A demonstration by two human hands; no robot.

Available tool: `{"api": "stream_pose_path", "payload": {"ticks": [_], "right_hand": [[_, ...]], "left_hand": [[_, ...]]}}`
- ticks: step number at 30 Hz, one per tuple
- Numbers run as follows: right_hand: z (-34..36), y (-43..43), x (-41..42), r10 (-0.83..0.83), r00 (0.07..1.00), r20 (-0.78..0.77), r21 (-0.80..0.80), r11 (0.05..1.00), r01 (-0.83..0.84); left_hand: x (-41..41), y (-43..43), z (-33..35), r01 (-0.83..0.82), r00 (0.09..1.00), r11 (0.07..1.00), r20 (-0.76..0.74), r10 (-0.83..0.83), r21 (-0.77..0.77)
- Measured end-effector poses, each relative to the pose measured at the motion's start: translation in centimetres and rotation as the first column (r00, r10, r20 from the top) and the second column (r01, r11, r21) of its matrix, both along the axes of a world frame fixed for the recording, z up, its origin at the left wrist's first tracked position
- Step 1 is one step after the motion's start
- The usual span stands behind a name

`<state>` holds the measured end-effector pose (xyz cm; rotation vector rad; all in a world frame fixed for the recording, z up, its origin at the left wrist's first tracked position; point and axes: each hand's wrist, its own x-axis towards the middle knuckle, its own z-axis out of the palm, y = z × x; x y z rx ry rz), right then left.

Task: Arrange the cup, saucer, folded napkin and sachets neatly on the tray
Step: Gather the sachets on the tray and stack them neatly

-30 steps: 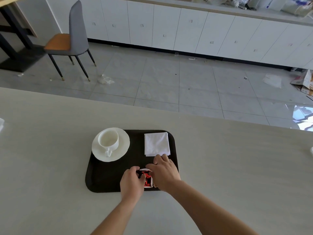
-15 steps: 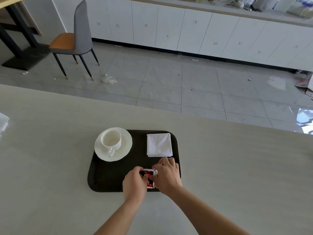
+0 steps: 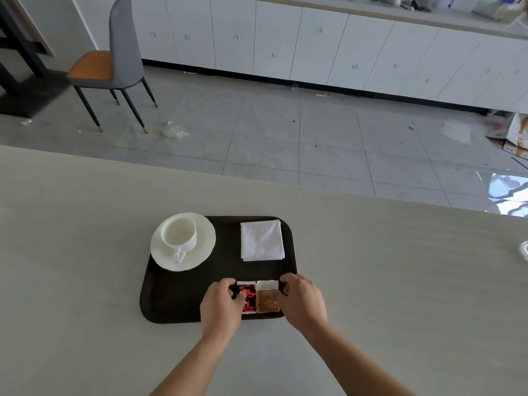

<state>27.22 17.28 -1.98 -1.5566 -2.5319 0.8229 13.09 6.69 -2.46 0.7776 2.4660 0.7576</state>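
On a black tray, near its front edge, 2 sachets lie flat side by side, touching. Left hand and right hand pinch their outer edges with curled fingers. Cup on saucer sits rear left, napkin rear right. Sachets look light, thin and bendable; best nudged by edges.

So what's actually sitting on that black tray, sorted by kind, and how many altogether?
Cup: 1
Saucer: 1
Folded napkin: 1
Sachets: 2, one red and black, one brown
Total on the tray: 5
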Motion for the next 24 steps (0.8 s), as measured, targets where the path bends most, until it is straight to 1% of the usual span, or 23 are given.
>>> {"api": "stream_pose_path", "payload": {"ticks": [4, 6, 12, 20, 24], "right_hand": [[-0.07, -0.24, -0.45, 0.101, 0.991, 0.082, -0.024, 0.995, -0.099], [-0.19, -0.20, -0.59, 0.114, 0.989, 0.091, -0.022, 0.993, -0.113], [-0.27, 0.03, -0.34, 0.109, 0.991, 0.073, -0.042, 0.993, -0.106], [0.08, -0.13, -0.93, 0.053, 0.995, 0.085, -0.082, 0.996, -0.046], [0.00, -0.24, -0.74, 0.014, 0.999, 0.043, -0.101, 0.995, -0.010]], "left_hand": [[-0.15, 0.10, -0.11, 0.020, 1.000, 1.000, 0.007, -0.020, -0.010], [-0.20, 0.08, -0.17, 0.022, 1.000, 1.000, 0.009, -0.022, -0.011], [-0.23, 0.01, -0.38, 0.027, 1.000, 1.000, 0.010, -0.026, -0.017], [-0.23, -0.02, -0.17, 0.031, 0.999, 1.000, 0.029, -0.031, -0.004], [-0.27, -0.18, -0.06, 0.013, 0.999, 1.000, 0.040, -0.014, 0.009]]}}
